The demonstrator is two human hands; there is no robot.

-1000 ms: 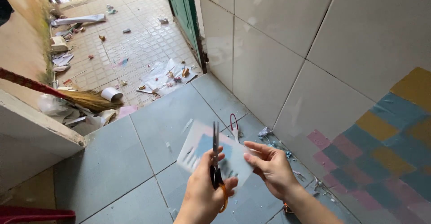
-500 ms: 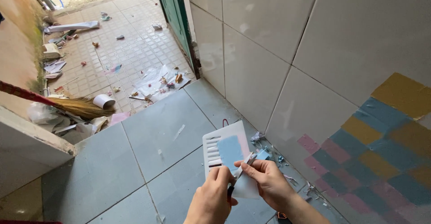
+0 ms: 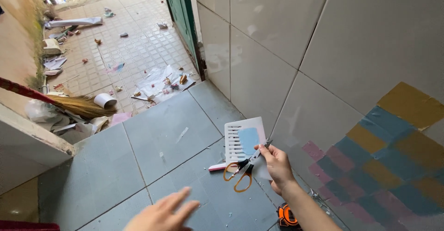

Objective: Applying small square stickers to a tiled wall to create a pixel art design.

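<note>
My right hand (image 3: 277,166) holds up a white lined sheet (image 3: 237,144) with a light blue patch stuck on it, and the same hand pinches a pair of orange-handled scissors (image 3: 240,171) by the blades, handles hanging to the left. My left hand (image 3: 162,210) is low at the bottom edge, blurred, fingers spread, holding nothing. The tiled wall (image 3: 277,50) on the right carries a patchwork of coloured rectangles (image 3: 393,157) in blue, yellow and pink.
An orange and black tape measure (image 3: 286,215) lies on the grey floor tiles under my right forearm. A small pink and white object (image 3: 216,167) lies near the scissors. A broom (image 3: 78,105), a tape roll (image 3: 105,100) and paper scraps (image 3: 162,80) sit by the green door (image 3: 180,9).
The scissors went from my left hand to my right, which also keeps the sheet. My left hand dropped down and away, now open.
</note>
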